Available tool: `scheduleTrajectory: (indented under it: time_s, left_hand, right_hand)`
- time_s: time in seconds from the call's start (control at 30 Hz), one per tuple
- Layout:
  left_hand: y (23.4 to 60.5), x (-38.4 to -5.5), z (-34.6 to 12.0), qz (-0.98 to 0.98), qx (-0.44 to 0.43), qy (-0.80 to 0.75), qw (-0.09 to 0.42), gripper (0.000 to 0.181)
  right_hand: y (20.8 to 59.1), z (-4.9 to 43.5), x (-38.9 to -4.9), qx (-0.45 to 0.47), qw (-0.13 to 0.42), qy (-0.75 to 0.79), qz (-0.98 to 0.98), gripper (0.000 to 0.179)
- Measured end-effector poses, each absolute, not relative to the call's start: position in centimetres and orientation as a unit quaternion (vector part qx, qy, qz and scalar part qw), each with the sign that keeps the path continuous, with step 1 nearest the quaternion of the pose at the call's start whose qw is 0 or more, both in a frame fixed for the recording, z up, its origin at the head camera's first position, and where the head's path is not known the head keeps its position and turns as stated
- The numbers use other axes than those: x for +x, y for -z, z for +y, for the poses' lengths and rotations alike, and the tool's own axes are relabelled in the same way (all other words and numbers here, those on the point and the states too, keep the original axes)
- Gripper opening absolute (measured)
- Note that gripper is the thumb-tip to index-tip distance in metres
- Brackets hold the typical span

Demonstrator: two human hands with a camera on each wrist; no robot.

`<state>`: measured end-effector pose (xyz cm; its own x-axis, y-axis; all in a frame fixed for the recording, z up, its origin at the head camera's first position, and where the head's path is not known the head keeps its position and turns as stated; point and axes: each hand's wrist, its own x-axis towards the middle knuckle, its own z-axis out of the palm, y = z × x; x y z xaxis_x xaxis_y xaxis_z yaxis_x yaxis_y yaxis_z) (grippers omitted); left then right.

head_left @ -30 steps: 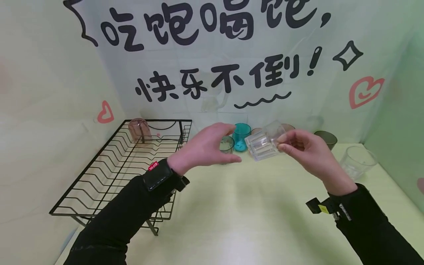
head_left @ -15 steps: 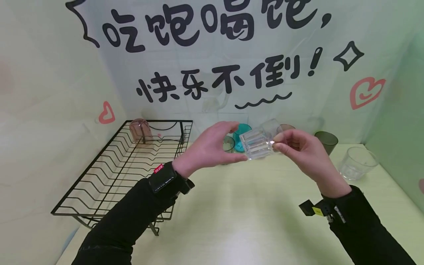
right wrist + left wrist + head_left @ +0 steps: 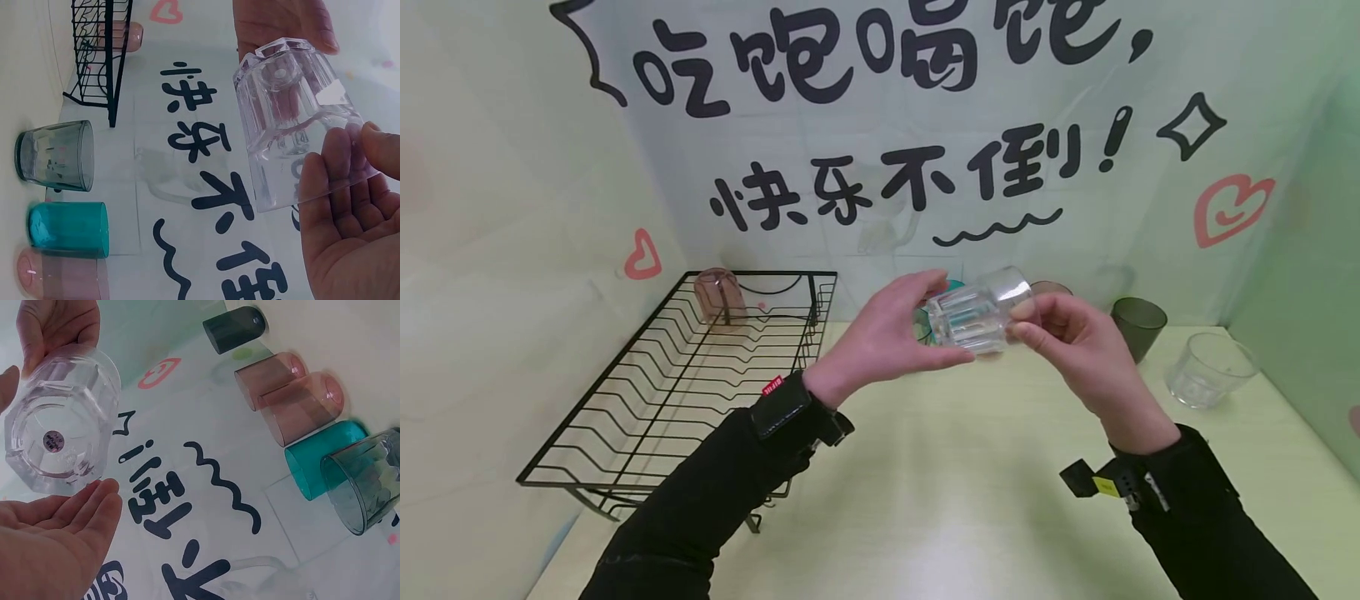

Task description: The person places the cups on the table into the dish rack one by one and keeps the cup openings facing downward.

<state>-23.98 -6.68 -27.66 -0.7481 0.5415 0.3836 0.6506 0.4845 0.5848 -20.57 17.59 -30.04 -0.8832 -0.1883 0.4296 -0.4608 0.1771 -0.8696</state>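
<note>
A clear, fluted drinking glass [image 3: 972, 319] is held tilted in the air, its thick base to the left. My right hand [image 3: 1084, 354] pinches its rim between thumb and fingers; the right wrist view shows fingertips inside the glass [image 3: 275, 169] with the thumb outside. Around the base end, my left hand [image 3: 895, 329] stands with its thumb and fingers spread apart. In the left wrist view, the straight fingers of the left hand [image 3: 69, 534] are right at the edge of the base, which bears a small round sticker [image 3: 54, 441].
A black wire rack [image 3: 662, 400] stands at left, with an upturned pink glass [image 3: 718, 296] on it. Along the back wall are a grey-tinted glass [image 3: 56, 153], a teal cup [image 3: 69, 228], pink glasses [image 3: 300, 406] and a dark cup [image 3: 1138, 325]. Another clear glass [image 3: 1210, 371] stands at right.
My right hand has brought the clear glass leftward, its base now between the left thumb and fingers. The left hand has shifted slightly right.
</note>
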Motion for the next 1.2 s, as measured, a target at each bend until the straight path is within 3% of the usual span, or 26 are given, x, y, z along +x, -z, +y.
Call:
scheduleTrajectory:
  time_s: [0.3,1.2]
  left_hand:
    - [28.1,-23.5,-6.4,-0.836,-0.31,0.45,0.044,0.087]
    - [28.4,-23.7,-6.2,-0.813,-0.271,0.509,0.075,0.067]
  right_hand:
    - [30.2,16.9,-20.4,0.221,0.11,-0.669,-0.701,0.01]
    - [31.2,15.2,-20.5,0.206,0.092,-0.761,-0.608,0.009]
